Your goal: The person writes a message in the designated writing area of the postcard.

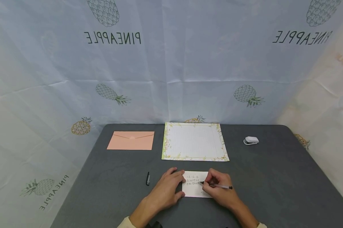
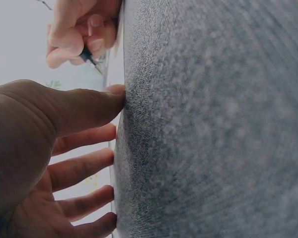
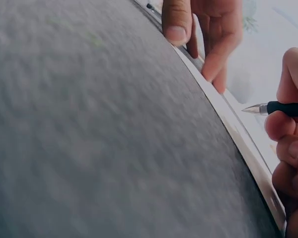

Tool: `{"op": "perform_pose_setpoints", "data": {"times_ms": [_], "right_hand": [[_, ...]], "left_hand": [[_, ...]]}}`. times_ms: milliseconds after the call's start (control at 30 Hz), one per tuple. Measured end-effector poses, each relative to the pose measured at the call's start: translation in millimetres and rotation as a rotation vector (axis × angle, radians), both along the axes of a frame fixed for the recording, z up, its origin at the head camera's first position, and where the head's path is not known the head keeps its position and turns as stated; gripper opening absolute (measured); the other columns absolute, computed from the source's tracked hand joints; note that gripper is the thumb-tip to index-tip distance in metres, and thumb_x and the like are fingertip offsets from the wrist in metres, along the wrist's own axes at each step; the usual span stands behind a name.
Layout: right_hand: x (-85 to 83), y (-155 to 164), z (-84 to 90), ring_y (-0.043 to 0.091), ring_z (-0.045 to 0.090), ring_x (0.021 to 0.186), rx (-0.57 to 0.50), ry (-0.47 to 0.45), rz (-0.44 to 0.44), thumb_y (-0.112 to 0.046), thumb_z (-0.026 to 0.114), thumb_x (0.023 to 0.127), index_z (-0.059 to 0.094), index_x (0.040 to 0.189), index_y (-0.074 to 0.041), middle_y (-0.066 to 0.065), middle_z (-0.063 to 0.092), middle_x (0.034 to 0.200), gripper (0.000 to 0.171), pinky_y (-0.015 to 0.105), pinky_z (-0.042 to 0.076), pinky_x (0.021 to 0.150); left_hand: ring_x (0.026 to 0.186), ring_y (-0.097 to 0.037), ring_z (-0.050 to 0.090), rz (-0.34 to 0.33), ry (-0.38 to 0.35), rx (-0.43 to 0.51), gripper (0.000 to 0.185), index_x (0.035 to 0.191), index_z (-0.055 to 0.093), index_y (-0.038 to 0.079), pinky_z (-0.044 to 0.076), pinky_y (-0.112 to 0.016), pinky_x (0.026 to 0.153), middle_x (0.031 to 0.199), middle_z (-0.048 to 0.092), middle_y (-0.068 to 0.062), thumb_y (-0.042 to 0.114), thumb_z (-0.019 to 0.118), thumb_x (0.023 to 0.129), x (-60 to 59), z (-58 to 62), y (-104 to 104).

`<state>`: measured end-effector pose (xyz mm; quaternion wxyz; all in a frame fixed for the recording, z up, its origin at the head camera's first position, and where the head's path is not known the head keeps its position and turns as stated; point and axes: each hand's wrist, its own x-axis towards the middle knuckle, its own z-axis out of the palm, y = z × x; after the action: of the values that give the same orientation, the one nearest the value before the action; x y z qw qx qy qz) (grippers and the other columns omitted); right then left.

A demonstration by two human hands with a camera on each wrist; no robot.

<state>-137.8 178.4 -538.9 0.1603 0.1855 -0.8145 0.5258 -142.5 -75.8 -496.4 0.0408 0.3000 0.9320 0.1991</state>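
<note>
A small white card (image 1: 192, 192) with several lines of handwriting lies on the dark table in front of the person. The right hand (image 1: 223, 191) pinches a pen (image 1: 223, 186) between thumb and fingers, its tip right at the end of a written line. In the right wrist view the pen's metal tip (image 3: 256, 109) and dark grip show close over the card. The left hand (image 1: 165, 191) rests with spread fingers and thumb at the card's left edge. From the left wrist, its thumb (image 2: 92, 106) and fingertips meet the surface. The right hand covers the card's right side.
A black pen cap (image 1: 148, 179) lies left of the left hand. Farther back are a peach envelope (image 1: 131, 144), a lined letter sheet (image 1: 194, 141) with a floral border, and a small white stapler (image 1: 251, 140). A pineapple-print cloth (image 1: 171, 63) hangs behind the table.
</note>
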Motion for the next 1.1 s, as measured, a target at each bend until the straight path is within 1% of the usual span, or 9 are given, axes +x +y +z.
{"op": "perform_pose_setpoints", "data": {"times_ms": [133, 267, 433, 567, 700, 767, 900, 1100], "right_hand": [[1.1, -10.1, 2.5, -0.006, 0.045, 0.057, -0.018, 0.014, 0.034, 0.011, 0.079, 0.071, 0.063, 0.077, -0.027, -0.015, 0.061, 0.065, 0.042, 0.013, 0.038, 0.047], [1.4, -19.5, 2.7, -0.007, 0.046, 0.058, -0.037, 0.008, 0.084, 0.011, 0.078, 0.073, 0.065, 0.079, -0.025, -0.012, 0.063, 0.066, 0.039, 0.013, 0.039, 0.047], [1.2, -24.0, -0.2, -0.005, 0.047, 0.058, -0.068, -0.057, 0.124, 0.014, 0.077, 0.076, 0.066, 0.08, -0.024, -0.011, 0.063, 0.068, 0.04, 0.014, 0.039, 0.047], [1.5, -25.7, -2.8, -0.006, 0.048, 0.058, -0.05, -0.093, 0.145, 0.013, 0.078, 0.078, 0.066, 0.081, -0.026, -0.013, 0.062, 0.07, 0.04, 0.013, 0.04, 0.046], [2.7, -27.0, -4.0, -0.008, 0.043, 0.057, -0.018, -0.094, 0.153, 0.01, 0.078, 0.079, 0.065, 0.082, -0.027, -0.015, 0.061, 0.069, 0.039, 0.012, 0.036, 0.046], [3.1, -27.4, -4.2, -0.009, 0.04, 0.056, 0.003, -0.086, 0.154, 0.009, 0.078, 0.079, 0.064, 0.082, -0.027, -0.016, 0.058, 0.066, 0.039, 0.012, 0.032, 0.045], [3.7, -27.4, -4.8, -0.01, 0.038, 0.054, 0.03, -0.084, 0.153, 0.007, 0.078, 0.079, 0.064, 0.081, -0.028, -0.018, 0.055, 0.064, 0.037, 0.011, 0.03, 0.045], [3.9, -27.6, -5.3, -0.011, 0.036, 0.054, 0.034, -0.074, 0.154, 0.007, 0.078, 0.077, 0.063, 0.08, -0.027, -0.019, 0.05, 0.061, 0.038, 0.01, 0.027, 0.045]], "left_hand": [[0.149, -0.033, 0.056, 0.0, 0.001, -0.002, 0.034, 0.12, 0.078, 0.016, 0.047, -0.05, 0.127, 0.153, 0.068, -0.004, 0.026, 0.092, 0.091, -0.5, 0.0, -0.4], [0.149, -0.034, 0.056, 0.003, 0.007, -0.001, 0.034, 0.119, 0.078, 0.016, 0.048, -0.05, 0.127, 0.152, 0.068, -0.004, 0.025, 0.093, 0.09, -0.7, -0.3, -0.4], [0.147, -0.035, 0.057, 0.002, 0.013, 0.02, 0.034, 0.117, 0.078, 0.015, 0.049, -0.052, 0.124, 0.151, 0.069, -0.005, 0.023, 0.094, 0.089, 0.0, 0.3, -0.6], [0.147, -0.035, 0.058, -0.001, 0.014, 0.017, 0.034, 0.117, 0.078, 0.015, 0.05, -0.053, 0.124, 0.151, 0.069, -0.005, 0.023, 0.095, 0.088, 0.5, 0.6, -0.6], [0.147, -0.035, 0.057, 0.0, 0.014, 0.011, 0.035, 0.117, 0.078, 0.016, 0.05, -0.053, 0.124, 0.151, 0.069, -0.005, 0.024, 0.095, 0.088, 0.3, 1.0, -0.1], [0.147, -0.035, 0.057, 0.002, 0.014, 0.012, 0.035, 0.117, 0.078, 0.016, 0.049, -0.053, 0.124, 0.151, 0.069, -0.004, 0.024, 0.095, 0.088, 0.3, 1.1, 0.1], [0.147, -0.035, 0.057, 0.002, 0.02, 0.013, 0.035, 0.117, 0.078, 0.016, 0.049, -0.052, 0.124, 0.151, 0.069, -0.005, 0.024, 0.095, 0.088, 0.6, 1.4, 0.1], [0.147, -0.035, 0.057, -0.003, 0.022, 0.012, 0.034, 0.118, 0.078, 0.015, 0.049, -0.052, 0.125, 0.152, 0.069, -0.005, 0.024, 0.094, 0.089, 0.3, 0.7, -1.2]]}}
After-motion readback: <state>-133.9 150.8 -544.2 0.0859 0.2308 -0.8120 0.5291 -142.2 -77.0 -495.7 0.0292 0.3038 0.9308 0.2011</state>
